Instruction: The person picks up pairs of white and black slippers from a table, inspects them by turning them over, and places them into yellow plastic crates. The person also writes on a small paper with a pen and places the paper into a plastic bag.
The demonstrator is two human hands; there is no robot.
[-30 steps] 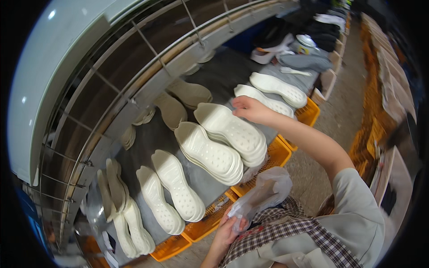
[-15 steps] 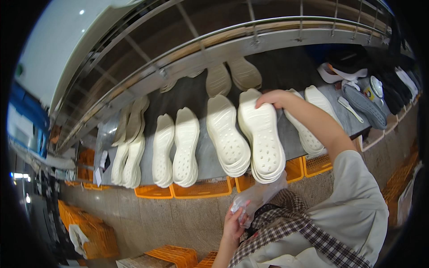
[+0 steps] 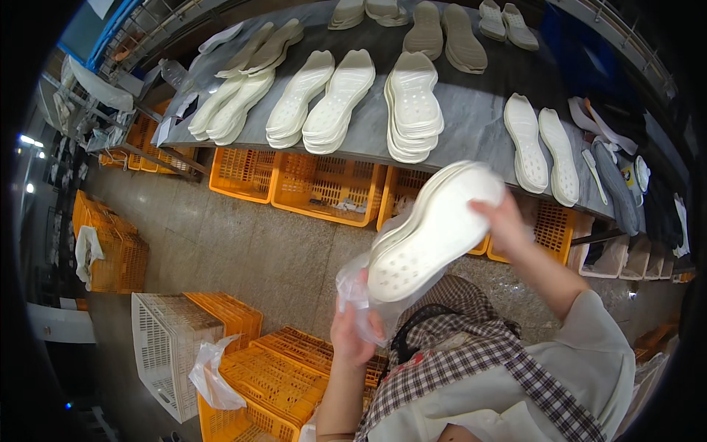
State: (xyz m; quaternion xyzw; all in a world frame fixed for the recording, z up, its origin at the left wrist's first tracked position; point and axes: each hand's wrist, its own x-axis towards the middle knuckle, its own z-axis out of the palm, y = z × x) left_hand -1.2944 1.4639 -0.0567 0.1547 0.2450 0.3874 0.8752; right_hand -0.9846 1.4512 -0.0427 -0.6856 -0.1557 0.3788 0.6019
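A stack of white foam shoe soles [image 3: 434, 228] is in the air in front of the table, slanting down to the left. My right hand [image 3: 503, 221] grips its upper end, slightly blurred. Its lower end sits in the mouth of a clear plastic bag [image 3: 359, 289]; how far in is hard to see. My left hand [image 3: 353, 331] is closed on the bag. Behind, on the table, stands another stack of white soles [image 3: 414, 110]. Further left are more paired stacks [image 3: 339, 103]. Two flatter white soles [image 3: 524, 144] lie to the right.
The grey table [image 3: 471, 144] also carries greyish soles [image 3: 464, 40] at the back, plus a white brush [image 3: 594, 177] and a grey sole [image 3: 616, 188] at right. Orange crates [image 3: 328, 191] stand beneath it. A white crate [image 3: 158, 353] and orange crates [image 3: 272, 376] sit at lower left.
My right hand has lifted one stack of soles off the table and brought it down to the bag in my left hand. The view has shifted, so the table appears higher.
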